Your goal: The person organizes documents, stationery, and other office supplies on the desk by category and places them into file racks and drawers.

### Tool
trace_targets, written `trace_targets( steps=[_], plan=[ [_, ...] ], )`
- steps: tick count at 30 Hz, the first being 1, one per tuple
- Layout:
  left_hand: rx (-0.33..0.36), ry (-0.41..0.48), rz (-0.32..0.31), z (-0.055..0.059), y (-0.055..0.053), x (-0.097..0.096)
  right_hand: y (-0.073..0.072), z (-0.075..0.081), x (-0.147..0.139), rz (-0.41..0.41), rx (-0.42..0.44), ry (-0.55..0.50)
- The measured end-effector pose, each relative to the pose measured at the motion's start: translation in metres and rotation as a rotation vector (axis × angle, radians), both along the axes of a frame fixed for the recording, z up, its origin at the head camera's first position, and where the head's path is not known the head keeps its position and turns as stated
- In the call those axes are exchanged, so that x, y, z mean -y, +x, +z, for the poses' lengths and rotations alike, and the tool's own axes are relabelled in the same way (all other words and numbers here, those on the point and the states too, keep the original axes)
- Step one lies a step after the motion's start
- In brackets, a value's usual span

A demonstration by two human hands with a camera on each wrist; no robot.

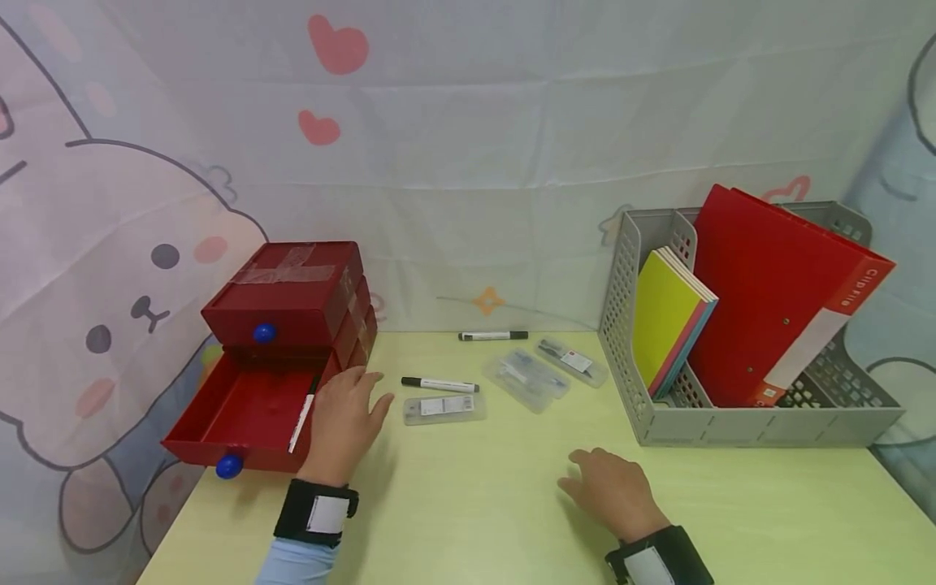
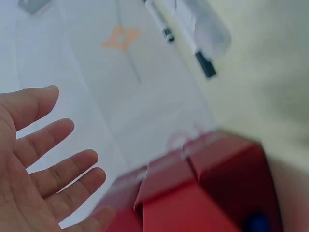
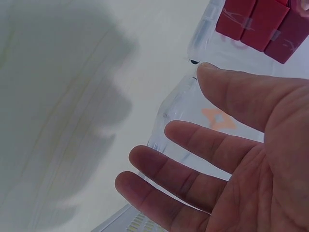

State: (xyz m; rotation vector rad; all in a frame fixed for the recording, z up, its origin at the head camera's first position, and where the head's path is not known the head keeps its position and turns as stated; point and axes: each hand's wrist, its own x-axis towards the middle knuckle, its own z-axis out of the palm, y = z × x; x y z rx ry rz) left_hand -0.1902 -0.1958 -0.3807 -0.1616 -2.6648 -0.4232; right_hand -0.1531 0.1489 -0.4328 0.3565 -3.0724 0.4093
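My left hand (image 1: pixel 344 422) hovers at the right side of a pulled-out red drawer (image 1: pixel 252 398), fingers spread and holding nothing. Inside that drawer a white marker (image 1: pixel 301 422) leans along the right wall, its black end up. The left wrist view shows the empty palm and fingers (image 2: pixel 53 176) above the red drawer box (image 2: pixel 164 179). Over the front of the table, my right hand (image 1: pixel 614 490) is empty too, its fingers relaxed. Its nearest things are a grey file rack (image 1: pixel 768 426) and several clear plastic cases, one (image 1: pixel 444 410) lying beside a black-capped marker (image 1: pixel 442 385).
Two more drawers are stacked at the left, the top one (image 1: pixel 278 317) closed. Another marker (image 1: pixel 493 335) lies by the back curtain, near clear cases (image 1: pixel 526 379). Colored notebooks (image 1: pixel 665 317) and a red clip file (image 1: pixel 768 301) lean in the rack at right.
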Motion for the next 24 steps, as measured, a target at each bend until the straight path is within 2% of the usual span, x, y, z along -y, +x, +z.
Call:
trace_targets(
  steps=[4,11,17,24],
  plan=[
    [0.048,-0.031,-0.046,-0.009,-0.012,-0.015,0.001,0.001,-0.002,-0.002,0.004,-0.002],
    [0.106,-0.093,-0.08,-0.022,-0.037,-0.03,0.0,0.0,-0.008,-0.009,0.012,0.03],
    [0.177,-0.096,-0.1,-0.032,-0.058,-0.033,-0.003,-0.002,-0.013,-0.005,-0.031,0.067],
    [0.201,-0.134,-0.123,-0.047,-0.083,-0.033,-0.015,-0.01,-0.02,0.007,-0.104,0.041]
  ],
)
